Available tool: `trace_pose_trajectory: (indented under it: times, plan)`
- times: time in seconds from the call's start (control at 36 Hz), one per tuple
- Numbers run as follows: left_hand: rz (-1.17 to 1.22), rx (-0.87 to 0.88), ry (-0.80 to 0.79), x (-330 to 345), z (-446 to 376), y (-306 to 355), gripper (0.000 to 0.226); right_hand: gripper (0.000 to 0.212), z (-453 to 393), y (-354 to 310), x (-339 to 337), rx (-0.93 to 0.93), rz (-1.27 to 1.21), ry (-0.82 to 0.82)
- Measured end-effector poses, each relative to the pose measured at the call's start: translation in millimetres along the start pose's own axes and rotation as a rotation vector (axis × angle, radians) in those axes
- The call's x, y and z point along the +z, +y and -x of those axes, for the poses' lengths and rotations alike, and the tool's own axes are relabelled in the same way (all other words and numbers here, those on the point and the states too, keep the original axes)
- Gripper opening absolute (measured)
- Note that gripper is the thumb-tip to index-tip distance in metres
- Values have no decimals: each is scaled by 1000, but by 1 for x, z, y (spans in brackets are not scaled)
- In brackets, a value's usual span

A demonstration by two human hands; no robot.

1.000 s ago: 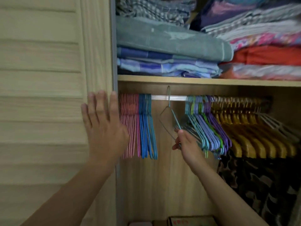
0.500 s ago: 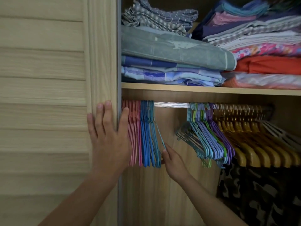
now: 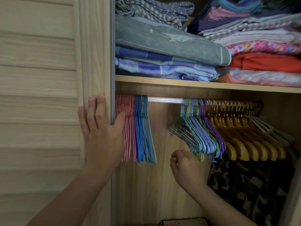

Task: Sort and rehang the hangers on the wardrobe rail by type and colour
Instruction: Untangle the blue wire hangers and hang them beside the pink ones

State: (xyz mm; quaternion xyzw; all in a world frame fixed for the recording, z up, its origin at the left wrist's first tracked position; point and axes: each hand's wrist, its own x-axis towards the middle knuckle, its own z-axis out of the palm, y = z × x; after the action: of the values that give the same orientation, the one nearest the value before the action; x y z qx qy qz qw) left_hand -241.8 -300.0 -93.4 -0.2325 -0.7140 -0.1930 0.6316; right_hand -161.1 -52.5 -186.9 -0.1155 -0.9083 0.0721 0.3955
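Head camera, left to right: I see my left hand (image 3: 101, 136) flat with straight fingers on the wardrobe door (image 3: 48, 95), thumb against the pink hangers (image 3: 127, 128) at the rail's (image 3: 165, 100) far left. The blue hangers (image 3: 143, 131) hang just beside them. Past a bare stretch of rail, my right hand (image 3: 185, 167) hangs low with fingers loosely curled, holding nothing, just below the mixed teal, lilac and green hangers (image 3: 200, 136). Further right hang the yellow wooden hangers (image 3: 244, 141). Folded linens (image 3: 162, 46) fill the shelf (image 3: 195, 84) above.
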Motion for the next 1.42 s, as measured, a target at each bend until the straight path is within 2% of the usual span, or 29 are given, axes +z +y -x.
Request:
trace_pose_trajectory:
  times: [0.08,0.17,0.31,0.47,0.64,0.75,0.94,1.03,1.11,1.19,1.28,1.36,1.42]
  plan:
    - [6,-7,12,0,-1,1,33,8,-10,22,-19,-78,382,89]
    - [11,-11,22,0,0,2,31,6,-33,35,-46,-83,580,136]
    - [7,-17,3,2,1,-1,18,37,-59,37,-67,-23,727,-44]
    - [8,-19,-13,0,1,-1,12,38,-64,29,-68,-22,817,-161]
    - [26,-19,-15,0,1,-1,7,23,-68,24,-75,-35,780,-160]
    - [21,-13,-1,1,1,-2,8,4,-75,21,-83,-36,697,-82]
    - [56,-7,10,-1,1,0,13,7,-109,6,-83,-19,642,-51]
    - [71,-16,-1,-3,1,0,35,5,-123,-2,-75,2,609,-97]
    - [64,-14,-6,-3,2,1,39,15,-128,-5,-64,24,589,-151]
    - [55,-19,-10,-6,1,2,52,19,-117,-9,-55,32,542,-194]
    - [8,-9,2,-3,6,3,37,12,-92,-12,-50,43,432,-224]
    - [75,-18,-37,-11,27,8,29,9,-41,-9,-43,44,347,-243]
    - [169,-27,-145,-20,55,15,30,6,14,-5,-30,64,330,-312]
